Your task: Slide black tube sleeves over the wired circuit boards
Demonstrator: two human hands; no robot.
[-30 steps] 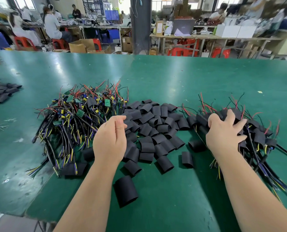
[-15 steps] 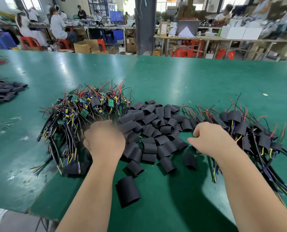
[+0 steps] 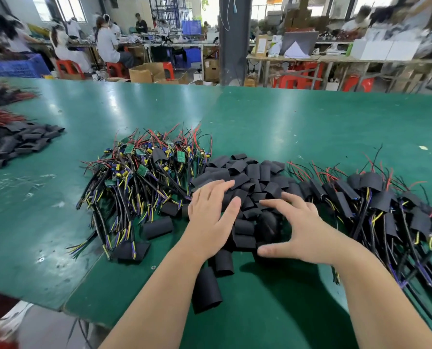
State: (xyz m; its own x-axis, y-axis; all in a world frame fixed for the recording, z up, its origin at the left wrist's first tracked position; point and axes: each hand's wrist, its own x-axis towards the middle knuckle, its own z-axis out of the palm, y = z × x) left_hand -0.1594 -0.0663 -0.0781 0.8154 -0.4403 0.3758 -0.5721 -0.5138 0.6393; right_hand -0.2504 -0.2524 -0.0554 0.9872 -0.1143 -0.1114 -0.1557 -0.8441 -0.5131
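— While one loose sleeve [image 3: 206, 290] lies nearest, under the left forearm, where are the hands?
— The left hand [image 3: 211, 217] and right hand [image 3: 303, 227] are spread over the sleeve pile [image 3: 250, 177], gripping nothing.
— And the boards?
— Bare wired boards [image 3: 139, 177] are heaped to the left, sleeved boards [image 3: 376, 200] to the right, on a green table [image 3: 310, 127]. Beyond, workers [image 3: 106, 46] sit on red stools [image 3: 67, 68].

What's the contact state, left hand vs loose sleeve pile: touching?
Cannot tell. The head view shows the left hand, fingers straight and spread, overlapping the loose sleeve pile from above. Neither a gap nor pressed sleeves show plainly.
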